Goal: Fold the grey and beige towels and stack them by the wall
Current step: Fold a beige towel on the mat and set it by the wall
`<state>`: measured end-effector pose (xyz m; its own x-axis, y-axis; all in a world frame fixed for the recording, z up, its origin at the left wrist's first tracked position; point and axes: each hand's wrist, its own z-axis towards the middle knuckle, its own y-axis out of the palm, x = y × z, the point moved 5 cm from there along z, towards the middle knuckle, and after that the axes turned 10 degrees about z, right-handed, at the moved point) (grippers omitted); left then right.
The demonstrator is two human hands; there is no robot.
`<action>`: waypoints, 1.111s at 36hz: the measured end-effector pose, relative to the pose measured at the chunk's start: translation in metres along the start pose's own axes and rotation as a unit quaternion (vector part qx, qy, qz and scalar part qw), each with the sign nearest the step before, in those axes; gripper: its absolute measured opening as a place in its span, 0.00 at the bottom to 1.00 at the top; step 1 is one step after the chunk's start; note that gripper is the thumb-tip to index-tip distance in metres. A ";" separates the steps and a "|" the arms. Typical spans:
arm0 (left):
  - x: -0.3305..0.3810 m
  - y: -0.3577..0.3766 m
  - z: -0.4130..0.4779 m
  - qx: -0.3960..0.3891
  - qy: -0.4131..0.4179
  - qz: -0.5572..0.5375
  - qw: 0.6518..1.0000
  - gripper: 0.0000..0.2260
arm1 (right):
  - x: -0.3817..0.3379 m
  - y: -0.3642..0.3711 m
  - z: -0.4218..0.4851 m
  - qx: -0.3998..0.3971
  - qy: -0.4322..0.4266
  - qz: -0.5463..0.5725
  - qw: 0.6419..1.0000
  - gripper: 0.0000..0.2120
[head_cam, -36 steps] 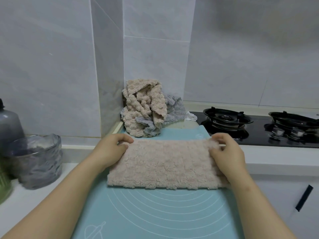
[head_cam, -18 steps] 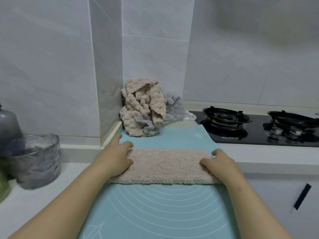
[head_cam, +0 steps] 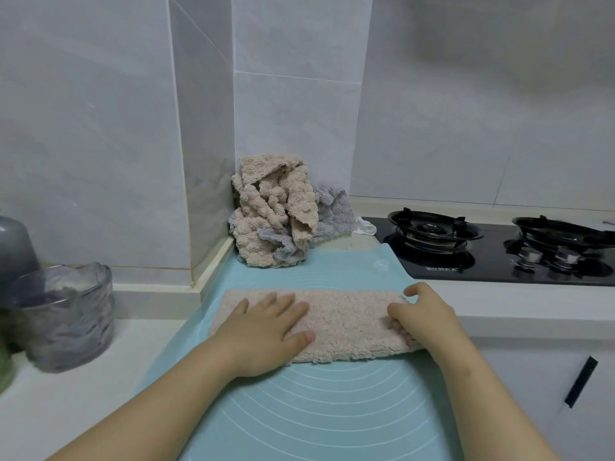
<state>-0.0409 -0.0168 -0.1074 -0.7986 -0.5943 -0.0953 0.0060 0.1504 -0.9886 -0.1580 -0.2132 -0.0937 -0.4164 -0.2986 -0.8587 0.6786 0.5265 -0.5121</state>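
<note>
A beige towel (head_cam: 346, 327), folded into a long strip, lies across a light blue mat (head_cam: 316, 410). My left hand (head_cam: 266, 331) presses flat on its left half with straight fingers. At the strip's right end, my right hand (head_cam: 429, 317) has its fingers curled over the edge and grips it. A crumpled pile of towels sits in the wall corner behind the mat: beige towels (head_cam: 273, 207) on top, grey towels (head_cam: 332, 214) showing at the right and underneath.
A black gas stove (head_cam: 466, 247) with two burners lies to the right of the mat. At the left stand a ribbed glass jar (head_cam: 66, 314) and a grey bottle (head_cam: 13, 247). A cabinet front with a black handle (head_cam: 580, 382) is below right.
The towel went from a wider rectangle to a narrow strip. My left hand slid from the left end onto the top, lying flat. My right hand now curls over the right end.
</note>
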 end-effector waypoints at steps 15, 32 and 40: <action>-0.001 -0.015 0.003 0.131 -0.031 -0.120 0.984 0.25 | -0.033 0.009 -0.016 -0.013 -0.082 0.333 0.939 0.18; -0.023 -0.017 0.008 0.142 -0.118 -0.711 0.678 0.07 | -0.067 0.062 -0.056 -0.307 -0.133 0.436 0.836 0.15; -0.049 -0.024 0.004 0.169 -0.138 -0.682 0.698 0.11 | -0.057 0.046 -0.038 -0.125 -0.177 0.385 0.897 0.08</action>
<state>0.0011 0.0056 -0.0798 -0.0540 -0.1391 0.9888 -0.4690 -0.8707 -0.1481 -0.1258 -0.1415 -0.0680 0.3658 0.0199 -0.9305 0.5071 0.8341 0.2172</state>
